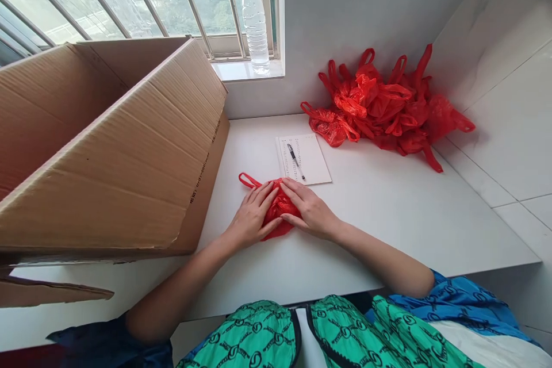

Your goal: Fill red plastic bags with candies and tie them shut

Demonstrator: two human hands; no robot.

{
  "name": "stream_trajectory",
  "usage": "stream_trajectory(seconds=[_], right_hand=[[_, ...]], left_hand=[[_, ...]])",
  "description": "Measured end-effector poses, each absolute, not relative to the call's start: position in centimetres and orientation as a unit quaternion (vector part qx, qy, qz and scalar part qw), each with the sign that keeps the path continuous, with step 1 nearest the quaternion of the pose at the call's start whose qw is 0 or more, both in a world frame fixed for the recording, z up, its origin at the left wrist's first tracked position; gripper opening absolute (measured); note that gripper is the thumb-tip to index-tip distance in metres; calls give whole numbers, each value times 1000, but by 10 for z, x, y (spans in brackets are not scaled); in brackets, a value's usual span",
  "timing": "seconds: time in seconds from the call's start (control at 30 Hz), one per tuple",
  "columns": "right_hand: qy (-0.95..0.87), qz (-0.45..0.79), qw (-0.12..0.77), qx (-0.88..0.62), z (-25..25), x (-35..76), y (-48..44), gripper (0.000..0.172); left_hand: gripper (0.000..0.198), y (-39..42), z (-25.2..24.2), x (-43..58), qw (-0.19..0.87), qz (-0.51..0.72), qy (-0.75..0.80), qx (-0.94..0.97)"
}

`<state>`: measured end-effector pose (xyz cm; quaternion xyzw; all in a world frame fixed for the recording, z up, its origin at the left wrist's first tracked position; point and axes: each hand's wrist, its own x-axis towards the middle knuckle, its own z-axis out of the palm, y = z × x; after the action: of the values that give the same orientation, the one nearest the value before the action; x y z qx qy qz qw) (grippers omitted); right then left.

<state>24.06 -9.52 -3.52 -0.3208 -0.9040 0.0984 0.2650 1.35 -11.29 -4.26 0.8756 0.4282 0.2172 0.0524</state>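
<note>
A crumpled red plastic bag lies on the white table in front of me, one handle loop sticking out at its upper left. My left hand rests on the bag's left side, fingers stretched out over it. From the right, my right hand presses on the same bag with its fingers extended and the thumb apart. Both hands cover part of the bag, so its edges beneath them are hidden. Just beyond it are a notebook and a black-and-clear pen lying on the page.
A large open cardboard box stands at the left, its side leaning toward the table. At the back right, a heap of red plastic bags sits against the wall. A clear water bottle stands on the windowsill by the barred window.
</note>
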Motion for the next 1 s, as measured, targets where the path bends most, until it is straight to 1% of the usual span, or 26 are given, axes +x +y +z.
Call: stream_trajectory(seconds=[0.03,0.1,0.17,0.27,0.6,1.0], right_hand=[[-908,92,251,-322,-42,237,-94,71],[-915,83,221,-326,-54,233,-92,75],[-920,75,196,-330,-62,233,-91,77],[-924,65,179,-332,-65,235,-93,78],[-923,68,179,-333,-63,234,-96,79],[-922,72,170,-339,-61,234,-96,74]], left_hand=[[78,-113,-47,15,53,202,424,881],[90,-113,-54,17,53,184,426,884],[97,-114,-57,17,49,176,435,882],[102,-116,-60,15,44,173,447,877],[99,-120,-62,15,48,179,444,876],[97,-120,-62,16,48,178,444,877]])
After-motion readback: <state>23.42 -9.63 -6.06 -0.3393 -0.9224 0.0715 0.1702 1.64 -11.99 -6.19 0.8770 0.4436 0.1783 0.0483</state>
